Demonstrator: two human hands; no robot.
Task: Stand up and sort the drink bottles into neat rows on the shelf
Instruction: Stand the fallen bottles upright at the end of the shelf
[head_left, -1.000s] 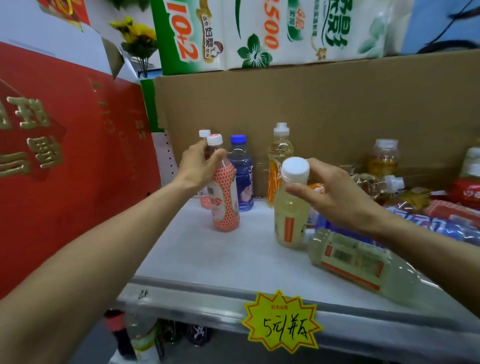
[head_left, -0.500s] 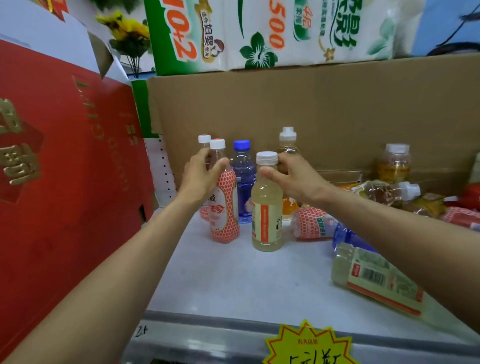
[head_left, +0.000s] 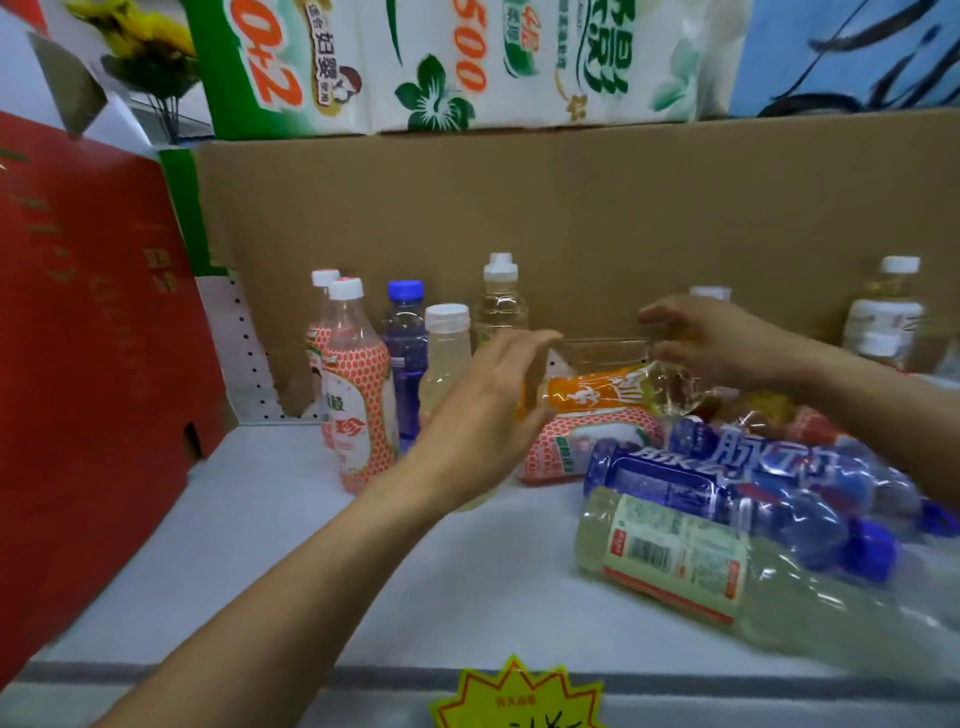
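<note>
Hovering left hand (head_left: 483, 410) fingers spread, empty — right hand (head_left: 711, 338) grips orange-label bottle (head_left: 602, 389); shelf (head_left: 291, 545) front bare.

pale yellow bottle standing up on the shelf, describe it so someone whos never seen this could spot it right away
Start at the red carton on the left of the shelf and follow the upright bottles rightward. Past the orange-netted bottle and the blue bottle stands the pale yellow bottle, just behind the left hand. It is the shortest there, with a wide white cap.
</note>
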